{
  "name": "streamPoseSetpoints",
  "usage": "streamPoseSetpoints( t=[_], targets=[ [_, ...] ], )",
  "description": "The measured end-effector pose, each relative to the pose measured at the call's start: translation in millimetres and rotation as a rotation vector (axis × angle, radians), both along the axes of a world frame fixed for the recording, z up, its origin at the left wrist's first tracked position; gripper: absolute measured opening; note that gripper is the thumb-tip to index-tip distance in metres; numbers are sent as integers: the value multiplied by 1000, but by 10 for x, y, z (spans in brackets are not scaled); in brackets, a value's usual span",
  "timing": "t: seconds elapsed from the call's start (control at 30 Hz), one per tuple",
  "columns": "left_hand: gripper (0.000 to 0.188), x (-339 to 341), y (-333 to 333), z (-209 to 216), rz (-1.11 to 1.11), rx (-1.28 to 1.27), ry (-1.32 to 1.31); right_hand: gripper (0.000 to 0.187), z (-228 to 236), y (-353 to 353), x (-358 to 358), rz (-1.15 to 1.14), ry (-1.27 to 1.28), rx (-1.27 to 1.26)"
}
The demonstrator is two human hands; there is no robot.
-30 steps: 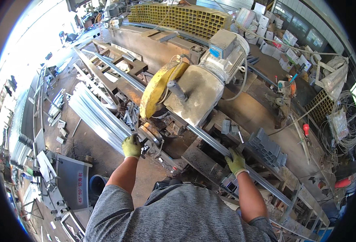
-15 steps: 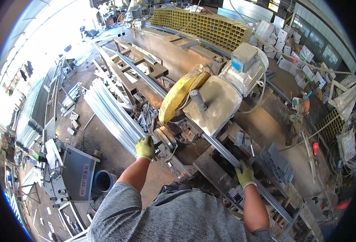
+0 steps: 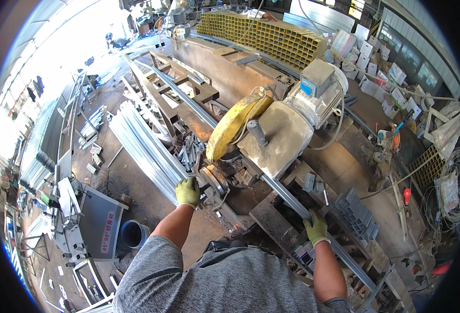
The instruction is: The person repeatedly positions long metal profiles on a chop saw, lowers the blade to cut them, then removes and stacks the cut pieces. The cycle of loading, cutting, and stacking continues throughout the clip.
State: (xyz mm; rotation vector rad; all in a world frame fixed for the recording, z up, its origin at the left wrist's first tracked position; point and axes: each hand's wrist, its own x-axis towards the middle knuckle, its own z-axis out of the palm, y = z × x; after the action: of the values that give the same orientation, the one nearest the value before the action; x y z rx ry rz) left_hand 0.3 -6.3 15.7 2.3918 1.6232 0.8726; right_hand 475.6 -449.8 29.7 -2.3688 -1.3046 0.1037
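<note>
My right hand, in a yellow-green work glove, is closed on a long grey metal tube. The tube slopes from under the cut-off saw down toward the lower right. This saw has a yellow blade guard, a dusty plate with a dark upright handle, and a grey motor. My left hand, gloved the same way, has its fingers curled beside a round metal wheel. What it grips is hidden. The ends of a bundle of silvery metal profiles lie close to it.
Short cut pieces are stacked right of the tube. A steel frame extends behind the saw, with yellow square tubes stacked beyond. At left stand a grey machine panel and a bucket. Cables hang at right.
</note>
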Motion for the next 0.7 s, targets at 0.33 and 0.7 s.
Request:
streamPoseSetpoints(
  t=[0.33, 0.7],
  targets=[
    [21, 3, 8, -25, 0, 4, 1, 66, 51, 12, -39, 17, 10, 40],
    [19, 18, -19, 40, -12, -18, -15, 64, 102, 24, -58, -8, 13, 13]
  ],
)
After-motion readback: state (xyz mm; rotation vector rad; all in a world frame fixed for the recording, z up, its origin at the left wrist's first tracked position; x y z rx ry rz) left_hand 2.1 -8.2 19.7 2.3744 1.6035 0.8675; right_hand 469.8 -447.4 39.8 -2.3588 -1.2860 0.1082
